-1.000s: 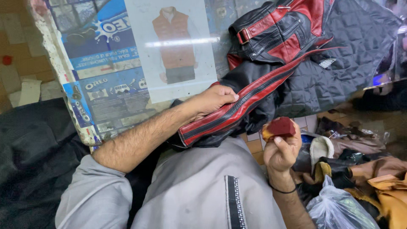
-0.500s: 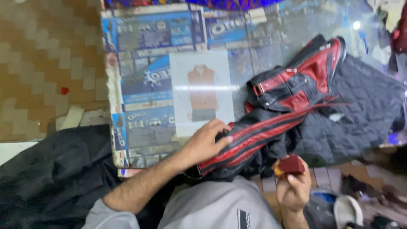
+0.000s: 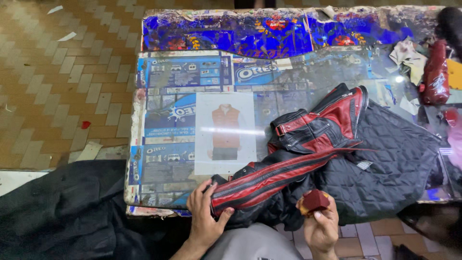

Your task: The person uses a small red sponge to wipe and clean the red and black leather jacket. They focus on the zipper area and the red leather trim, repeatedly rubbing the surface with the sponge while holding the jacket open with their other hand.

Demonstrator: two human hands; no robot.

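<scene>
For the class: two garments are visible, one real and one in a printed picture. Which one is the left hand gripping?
The left hand grips the real red-and-black leather jacket, not the orange vest picture under glass.

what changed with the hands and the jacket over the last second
The left hand slid from the middle of the red and black sleeve to its end at the table's near edge, and now grips it there. The right hand kept holding the small dark red block beside the jacket. The jacket and the printed photo of a vest stayed put.
</scene>
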